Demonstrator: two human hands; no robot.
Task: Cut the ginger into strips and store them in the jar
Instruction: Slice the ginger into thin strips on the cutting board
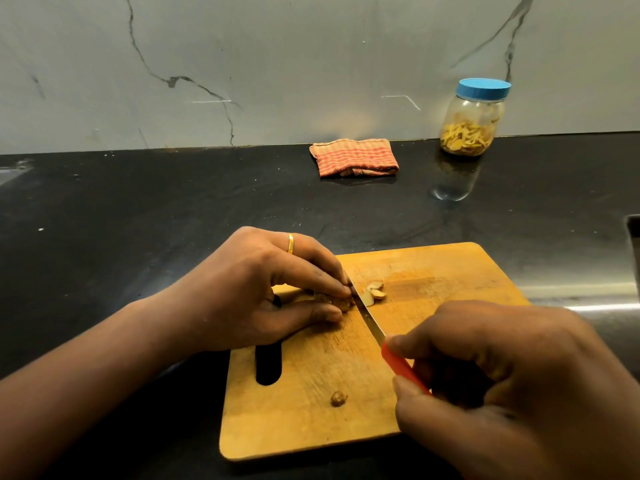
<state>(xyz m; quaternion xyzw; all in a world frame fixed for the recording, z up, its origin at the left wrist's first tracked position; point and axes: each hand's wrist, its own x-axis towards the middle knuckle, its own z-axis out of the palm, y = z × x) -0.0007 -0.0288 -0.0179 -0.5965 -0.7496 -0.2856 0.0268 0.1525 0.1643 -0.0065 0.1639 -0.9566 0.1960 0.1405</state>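
My left hand (pixel 263 289) pins a piece of ginger (pixel 337 302) on the wooden cutting board (pixel 433 271), fingertips right beside the blade. My right hand (pixel 512 375) grips a red-handled knife (pixel 372 323), its blade resting against the ginger at the fingertips. A few cut slices (pixel 375 292) lie just right of the blade. A small ginger scrap (pixel 338 398) sits near the board's front. The clear jar (pixel 472 119) with a blue lid on stands at the back right, cut ginger inside.
A folded red checked cloth (pixel 354 157) lies against the marble wall at the back. The board rests on a black countertop (pixel 138 209). A steel sink edge (pixel 602 289) runs along the right side.
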